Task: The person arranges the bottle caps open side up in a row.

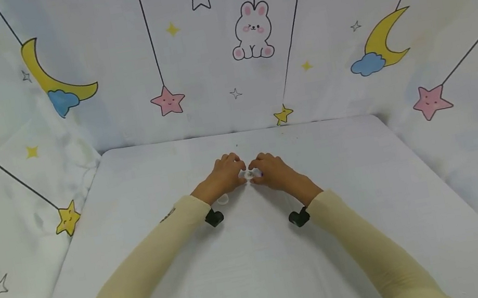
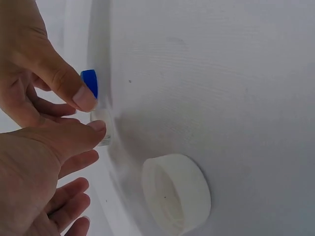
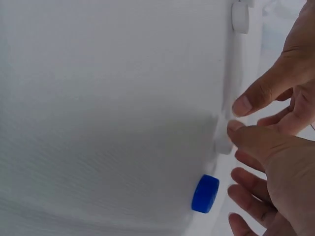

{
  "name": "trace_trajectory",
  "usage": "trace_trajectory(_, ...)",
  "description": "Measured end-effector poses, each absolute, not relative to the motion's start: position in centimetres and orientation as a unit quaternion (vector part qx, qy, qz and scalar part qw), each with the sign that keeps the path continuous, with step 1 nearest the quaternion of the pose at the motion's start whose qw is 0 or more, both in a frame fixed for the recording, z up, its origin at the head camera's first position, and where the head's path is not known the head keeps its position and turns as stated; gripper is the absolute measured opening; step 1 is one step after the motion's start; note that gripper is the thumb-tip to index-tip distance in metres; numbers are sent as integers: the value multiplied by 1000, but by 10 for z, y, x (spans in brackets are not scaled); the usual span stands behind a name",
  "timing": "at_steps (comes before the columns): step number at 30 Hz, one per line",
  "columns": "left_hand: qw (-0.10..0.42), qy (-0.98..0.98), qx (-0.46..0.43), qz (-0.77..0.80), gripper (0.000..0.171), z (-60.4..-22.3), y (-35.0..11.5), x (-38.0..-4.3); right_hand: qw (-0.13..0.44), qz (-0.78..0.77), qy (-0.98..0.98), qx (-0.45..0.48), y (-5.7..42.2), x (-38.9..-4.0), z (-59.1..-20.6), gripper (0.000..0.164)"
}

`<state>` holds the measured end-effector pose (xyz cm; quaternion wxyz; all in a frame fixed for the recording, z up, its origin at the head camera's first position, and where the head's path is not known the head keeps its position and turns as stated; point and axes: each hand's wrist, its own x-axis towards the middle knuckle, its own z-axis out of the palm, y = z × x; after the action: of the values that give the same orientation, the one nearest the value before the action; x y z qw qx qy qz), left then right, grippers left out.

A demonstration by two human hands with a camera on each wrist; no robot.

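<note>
In the head view a small clear round piece (image 1: 250, 174) is held between my two hands over the far part of the table. My left hand (image 1: 225, 172) pinches its left side, and my right hand (image 1: 271, 171) pinches the right, thumbs close together. The left wrist view shows this clear piece (image 2: 102, 130) under the left thumb, partly hidden by fingers. Near the right hand stands a blue bottle cap (image 3: 205, 193) on its edge. A white bottle cap (image 2: 189, 191), also on edge with its hollow side showing, is close to the left wrist.
The white table (image 1: 259, 272) ends at a cloth backdrop (image 1: 119, 111) printed with moons, stars and rabbits. A few tiny dark specks lie near the table's far edge. Small black cameras (image 1: 299, 217) are strapped at both wrists.
</note>
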<state>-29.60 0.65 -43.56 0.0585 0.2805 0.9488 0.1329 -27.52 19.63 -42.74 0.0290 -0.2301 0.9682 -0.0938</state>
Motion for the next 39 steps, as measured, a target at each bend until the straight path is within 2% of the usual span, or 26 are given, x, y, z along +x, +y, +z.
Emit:
trace_trajectory(19, 39, 947, 300, 112, 31, -444, 12, -302, 21, -78, 970, -228, 191, -280, -441, 29)
trace_trajectory(29, 25, 948, 301, 102, 31, -450, 13, -303, 22, -87, 970, -228, 192, -285, -443, 28)
trace_trajectory(39, 2, 944, 313, 105, 35, -447, 10, -300, 39, -83, 972, -214, 191, -285, -437, 35)
